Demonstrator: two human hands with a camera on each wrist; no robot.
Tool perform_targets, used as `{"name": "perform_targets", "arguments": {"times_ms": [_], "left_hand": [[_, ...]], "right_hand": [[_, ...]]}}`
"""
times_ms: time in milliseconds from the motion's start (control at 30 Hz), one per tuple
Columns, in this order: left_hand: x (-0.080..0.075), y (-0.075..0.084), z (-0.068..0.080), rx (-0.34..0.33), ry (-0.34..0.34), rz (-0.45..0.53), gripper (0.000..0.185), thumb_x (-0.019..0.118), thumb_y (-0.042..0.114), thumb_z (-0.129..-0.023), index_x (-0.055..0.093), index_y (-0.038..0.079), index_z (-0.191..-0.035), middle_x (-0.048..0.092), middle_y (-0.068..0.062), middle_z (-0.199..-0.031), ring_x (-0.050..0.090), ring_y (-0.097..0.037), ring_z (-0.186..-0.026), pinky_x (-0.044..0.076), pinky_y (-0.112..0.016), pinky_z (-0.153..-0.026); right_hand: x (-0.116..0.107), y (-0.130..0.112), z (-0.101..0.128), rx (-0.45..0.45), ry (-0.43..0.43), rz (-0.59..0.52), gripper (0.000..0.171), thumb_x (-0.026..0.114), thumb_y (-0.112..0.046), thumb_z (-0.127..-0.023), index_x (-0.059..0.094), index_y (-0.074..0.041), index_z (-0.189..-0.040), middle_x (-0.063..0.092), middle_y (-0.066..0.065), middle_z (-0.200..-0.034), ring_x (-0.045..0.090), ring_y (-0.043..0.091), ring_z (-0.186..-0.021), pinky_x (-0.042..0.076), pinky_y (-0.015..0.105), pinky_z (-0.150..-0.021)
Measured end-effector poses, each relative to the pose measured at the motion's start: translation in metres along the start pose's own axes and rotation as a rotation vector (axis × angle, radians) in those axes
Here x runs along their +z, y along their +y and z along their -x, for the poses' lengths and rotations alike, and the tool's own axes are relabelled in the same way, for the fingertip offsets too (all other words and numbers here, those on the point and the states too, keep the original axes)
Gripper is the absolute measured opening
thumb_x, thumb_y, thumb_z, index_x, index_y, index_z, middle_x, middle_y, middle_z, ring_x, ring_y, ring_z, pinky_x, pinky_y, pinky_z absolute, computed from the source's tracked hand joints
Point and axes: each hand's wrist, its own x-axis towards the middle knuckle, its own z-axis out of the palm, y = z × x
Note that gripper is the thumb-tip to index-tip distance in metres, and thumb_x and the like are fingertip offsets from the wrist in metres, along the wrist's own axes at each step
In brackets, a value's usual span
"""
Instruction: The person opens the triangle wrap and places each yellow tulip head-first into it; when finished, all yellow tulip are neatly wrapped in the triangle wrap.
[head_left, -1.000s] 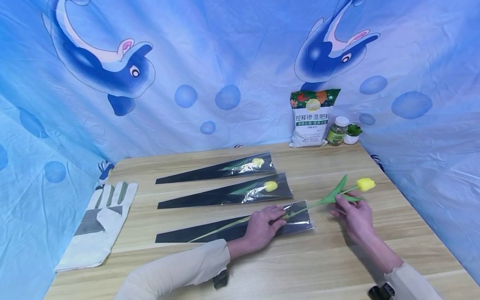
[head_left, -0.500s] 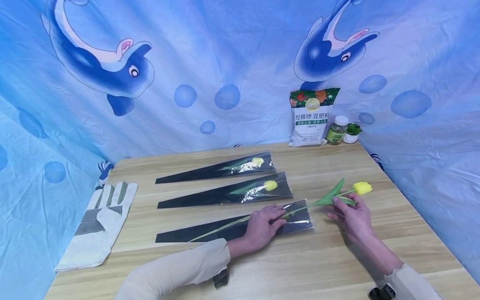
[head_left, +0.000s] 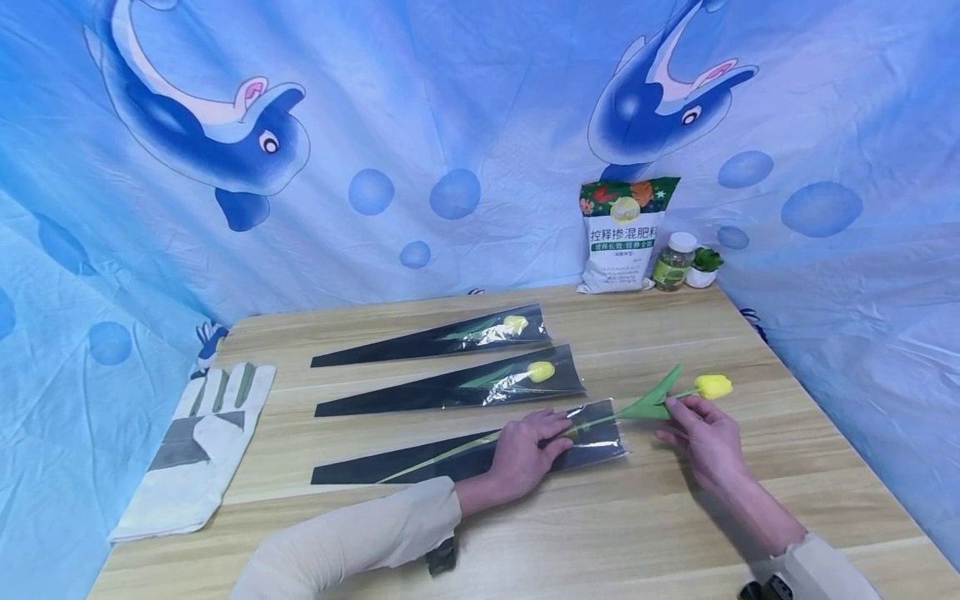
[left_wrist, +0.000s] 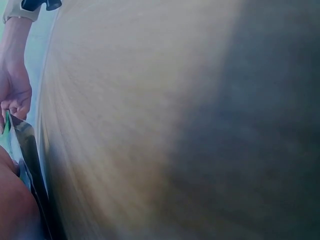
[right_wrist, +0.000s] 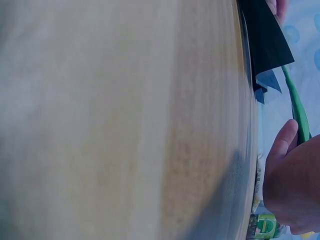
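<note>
Head view: yellow artificial tulip with a long green stem (head_left: 660,402) lying roughly left-to-right across the light wooden desk (head_left: 645,517), bloom end out to the right, tail of the stem already inside the nearest black-and-clear plastic flower sleeve (head_left: 480,454). Right hand (head_left: 701,433) pinching the stem just below the bloom, by the leaf, fingers curled round it. Left hand (head_left: 525,450) flat on the sleeve near its wide mouth, fingers straight, pressing it to the desk right where the stem goes in. So the long axis of the flower lines up with the sleeve, narrow tip pointing left, and the right hand the nearer one to the bloom.

Two more sleeved yellow tulips (head_left: 450,362) further back, parallel. White work glove (head_left: 198,450) at the left edge; fertiliser bag (head_left: 626,233) and small jar (head_left: 675,261) at the far right corner.

Wrist views mostly blurred desk, not much help.
</note>
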Motion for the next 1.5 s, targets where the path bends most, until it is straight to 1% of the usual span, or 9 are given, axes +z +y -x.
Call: {"name": "perform_targets", "arguments": {"times_ms": [167, 333, 567, 733, 833, 1000, 1267, 1433, 1500], "left_hand": [[-0.001, 0.001, 0.0, -0.015, -0.011, 0.01, 0.032, 0.082, 0.017, -0.084, 0.076, 0.006, -0.113, 0.071, -0.009, -0.117, 0.065, -0.025, -0.115, 0.05, -0.038, -0.099], [0.0, 0.003, 0.0, -0.024, -0.019, -0.009, 0.031, 0.081, 0.019, -0.085, 0.076, 0.007, -0.114, 0.071, -0.008, -0.118, 0.064, -0.024, -0.116, 0.05, -0.039, -0.099], [0.0, 0.004, -0.001, -0.019, -0.011, -0.016, 0.031, 0.081, 0.018, -0.085, 0.076, 0.006, -0.113, 0.071, -0.009, -0.118, 0.064, -0.024, -0.116, 0.051, -0.039, -0.098], [0.001, 0.003, -0.001, -0.023, -0.015, -0.019, 0.032, 0.081, 0.018, -0.085, 0.076, 0.006, -0.114, 0.071, -0.008, -0.118, 0.064, -0.024, -0.117, 0.051, -0.04, -0.098], [0.001, 0.003, -0.002, -0.028, -0.02, -0.015, 0.032, 0.081, 0.017, -0.085, 0.075, 0.005, -0.114, 0.07, -0.008, -0.118, 0.064, -0.024, -0.117, 0.05, -0.04, -0.099], [0.0, 0.005, -0.003, -0.033, -0.029, -0.003, 0.033, 0.08, 0.017, -0.085, 0.075, 0.005, -0.116, 0.07, -0.008, -0.119, 0.063, -0.026, -0.118, 0.049, -0.04, -0.101], [0.001, 0.006, -0.004, -0.046, -0.05, -0.006, 0.033, 0.079, 0.018, -0.087, 0.074, 0.006, -0.118, 0.069, -0.006, -0.121, 0.062, -0.024, -0.12, 0.047, -0.041, -0.102], [0.002, 0.007, -0.007, -0.03, -0.053, -0.026, 0.032, 0.078, 0.019, -0.088, 0.074, 0.007, -0.117, 0.069, -0.006, -0.122, 0.062, -0.024, -0.119, 0.048, -0.04, -0.102], [0.002, 0.008, -0.008, -0.028, -0.055, -0.027, 0.032, 0.078, 0.019, -0.088, 0.074, 0.007, -0.117, 0.069, -0.006, -0.122, 0.063, -0.025, -0.119, 0.048, -0.04, -0.101]], "right_hand": [[0.001, 0.001, 0.002, 0.008, 0.004, 0.036, 0.008, 0.068, -0.003, -0.095, 0.068, -0.007, -0.089, 0.068, -0.001, -0.085, 0.071, 0.014, -0.074, 0.06, 0.029, -0.065], [0.003, 0.003, 0.003, 0.036, 0.001, 0.091, 0.014, 0.065, -0.004, -0.097, 0.07, -0.012, -0.087, 0.068, -0.003, -0.086, 0.07, 0.012, -0.073, 0.06, 0.028, -0.067], [0.006, 0.004, 0.007, 0.085, 0.002, 0.168, 0.011, 0.068, -0.009, -0.096, 0.07, -0.016, -0.088, 0.068, -0.002, -0.087, 0.07, 0.013, -0.07, 0.06, 0.027, -0.07], [0.007, 0.007, 0.008, 0.08, -0.027, 0.21, 0.012, 0.067, -0.008, -0.097, 0.071, -0.016, -0.088, 0.068, -0.001, -0.086, 0.07, 0.013, -0.07, 0.059, 0.027, -0.07], [0.008, 0.009, 0.009, 0.086, -0.047, 0.229, 0.01, 0.068, -0.009, -0.096, 0.071, -0.016, -0.091, 0.069, 0.0, -0.088, 0.07, 0.013, -0.071, 0.059, 0.028, -0.071], [0.009, 0.011, 0.011, 0.127, -0.07, 0.248, 0.003, 0.07, -0.013, -0.095, 0.07, -0.012, -0.098, 0.07, 0.003, -0.092, 0.07, 0.014, -0.072, 0.059, 0.029, -0.073], [0.012, 0.014, 0.014, 0.169, -0.104, 0.241, 0.017, 0.071, -0.011, -0.094, 0.066, -0.004, -0.108, 0.072, 0.007, -0.095, 0.071, 0.016, -0.08, 0.058, 0.029, -0.081], [0.012, 0.015, 0.016, 0.185, -0.12, 0.245, 0.026, 0.072, -0.01, -0.093, 0.062, -0.002, -0.114, 0.074, 0.007, -0.097, 0.071, 0.015, -0.083, 0.057, 0.028, -0.083], [0.012, 0.016, 0.015, 0.174, -0.123, 0.268, 0.027, 0.072, -0.01, -0.093, 0.061, -0.001, -0.116, 0.074, 0.006, -0.097, 0.071, 0.014, -0.084, 0.057, 0.028, -0.083]]}}
